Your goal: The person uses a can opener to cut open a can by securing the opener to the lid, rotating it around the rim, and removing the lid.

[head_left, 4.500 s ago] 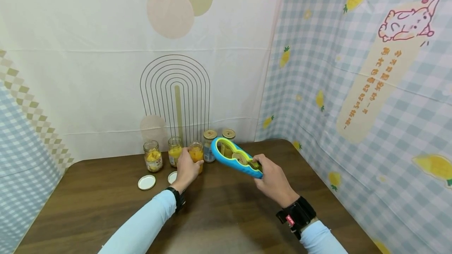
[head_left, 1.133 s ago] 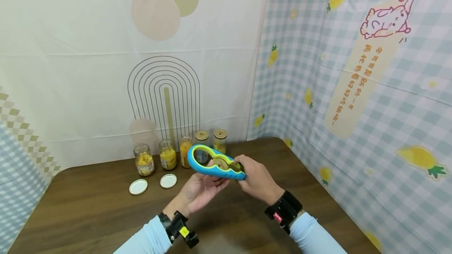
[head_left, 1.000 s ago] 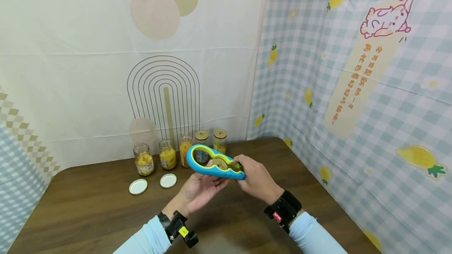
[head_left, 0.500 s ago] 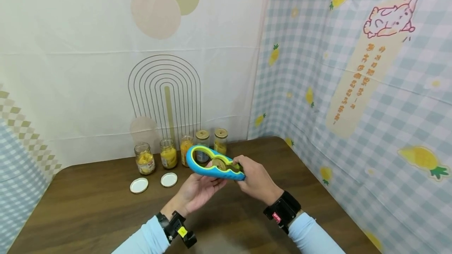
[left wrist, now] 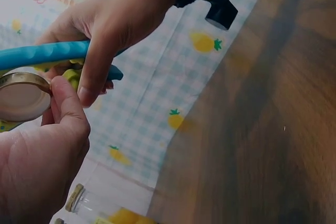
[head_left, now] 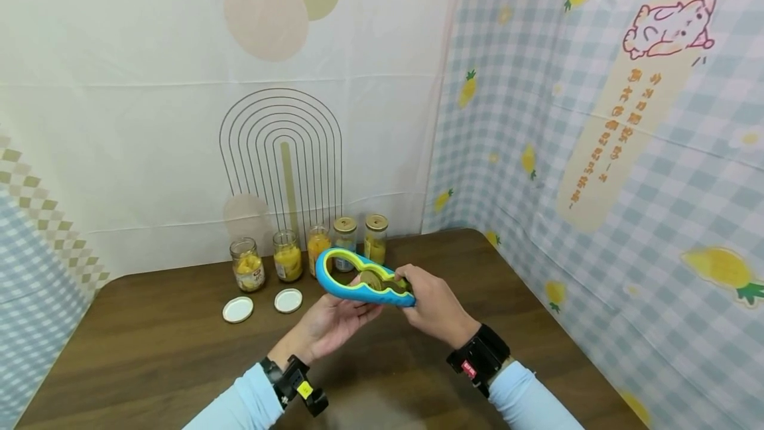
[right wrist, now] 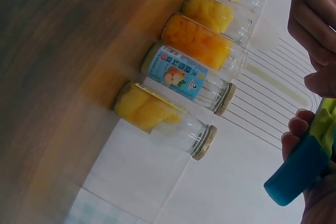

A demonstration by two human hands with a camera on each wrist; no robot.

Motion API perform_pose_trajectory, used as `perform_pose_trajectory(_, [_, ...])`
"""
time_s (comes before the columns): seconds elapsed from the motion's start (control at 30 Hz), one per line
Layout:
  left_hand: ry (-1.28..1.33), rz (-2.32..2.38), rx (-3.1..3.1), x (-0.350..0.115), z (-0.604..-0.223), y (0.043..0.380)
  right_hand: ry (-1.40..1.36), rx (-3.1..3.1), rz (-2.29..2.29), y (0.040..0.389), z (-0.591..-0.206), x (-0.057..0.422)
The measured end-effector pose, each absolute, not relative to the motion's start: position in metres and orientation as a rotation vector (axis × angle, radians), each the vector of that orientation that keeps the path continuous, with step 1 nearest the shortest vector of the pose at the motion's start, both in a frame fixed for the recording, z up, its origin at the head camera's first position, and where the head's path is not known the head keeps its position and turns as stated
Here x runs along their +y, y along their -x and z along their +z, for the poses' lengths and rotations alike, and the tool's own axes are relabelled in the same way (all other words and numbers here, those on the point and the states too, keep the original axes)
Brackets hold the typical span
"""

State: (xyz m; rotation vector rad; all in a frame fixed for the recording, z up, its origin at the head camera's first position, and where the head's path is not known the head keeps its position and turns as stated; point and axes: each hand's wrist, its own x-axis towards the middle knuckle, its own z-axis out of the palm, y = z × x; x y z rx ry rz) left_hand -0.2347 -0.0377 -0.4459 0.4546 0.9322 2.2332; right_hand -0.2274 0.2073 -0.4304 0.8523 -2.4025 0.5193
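I judge that the opener (head_left: 358,293) is light and quite stiff in its blue shell, while its green lining looks softer and probably does not slip. The right hand (head_left: 438,304) has its fingers clamped on the handles, and I would also take hold there, near the ends. The opener is in the air above the table (head_left: 382,383), before the row of jars (head_left: 288,262), with a gold lid (head_left: 371,279) between its wavy edges. The left hand (head_left: 334,325) pinches this lid, with the thumb at the rim. I expect thin metal, light and not fragile, but smooth, so I would hold it by the rim rather than by the flat face.

The left wrist view gives me the lid's white underside; the head view shows its gold top instead. The right wrist view lets me see well the blue label (right wrist: 176,74), which the opener partly covers in the head view. Only the head view shows both loose lids (head_left: 237,310) whole, lying on the table.
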Motion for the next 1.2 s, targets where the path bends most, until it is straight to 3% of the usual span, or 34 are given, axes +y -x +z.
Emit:
perform_pose_trajectory(0.33, [-0.585,2.073,1.63,-0.056,-0.45,0.248,-0.842,-2.409,0.497,0.229,-0.433,0.213])
perform_pose_trajectory(0.6, [-0.551,1.222,2.774,-0.069,-0.46,0.281,-0.788,-2.418,0.483,0.235,-0.432,0.225])
perform_pose_trajectory(0.87, [-0.552,0.6,2.908,-0.068,-0.493,0.314,-0.771,-2.437,0.499,0.236,-0.433,0.23])
perform_pose_trajectory(1.2, [-0.555,0.403,3.029,-0.075,-0.556,0.368,-0.757,-2.429,0.504,0.232,-0.434,0.234])
